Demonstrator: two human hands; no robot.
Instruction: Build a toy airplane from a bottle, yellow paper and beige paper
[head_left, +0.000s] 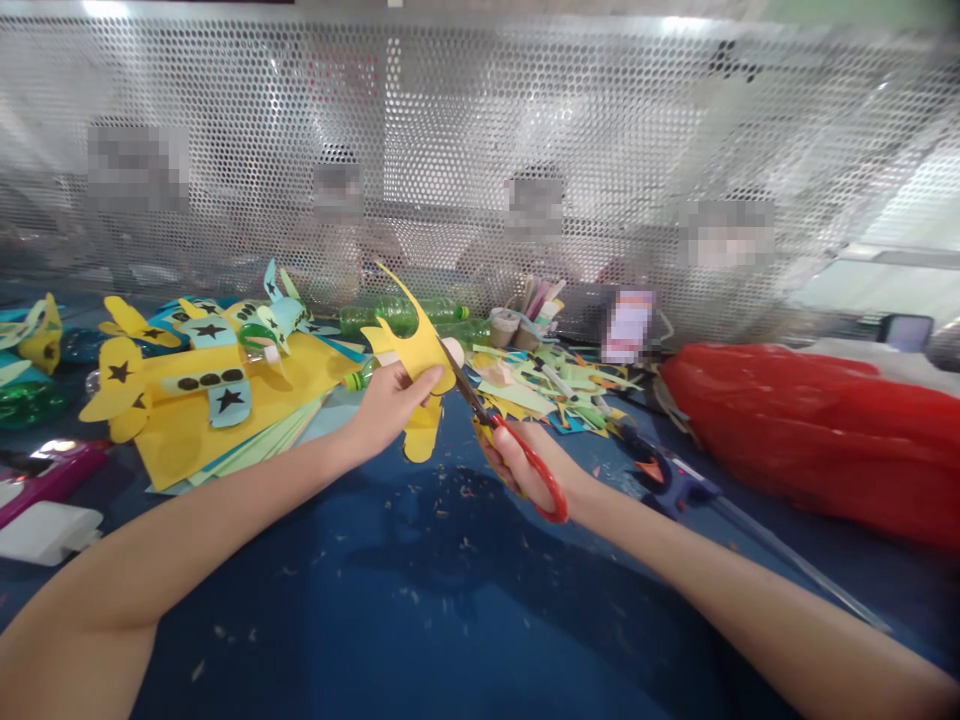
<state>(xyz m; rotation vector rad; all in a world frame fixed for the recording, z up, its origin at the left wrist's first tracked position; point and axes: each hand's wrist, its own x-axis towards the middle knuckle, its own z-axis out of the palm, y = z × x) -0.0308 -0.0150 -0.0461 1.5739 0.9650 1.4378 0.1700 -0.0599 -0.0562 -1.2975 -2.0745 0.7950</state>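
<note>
My left hand pinches a yellow paper cut-out and holds it up above the blue table. My right hand grips red-handled scissors, fingers through the loops. The blades point up and left into the right edge of the yellow paper. A curved strip of the paper sticks up above my left hand. Small paper snippets lie on the table below both hands.
Yellow paper planes with black stars and a stack of yellow sheets lie at left. Green plastic bottles, a heap of paper scraps, a blue glue gun and a red bag are around. Several people sit behind a perforated screen.
</note>
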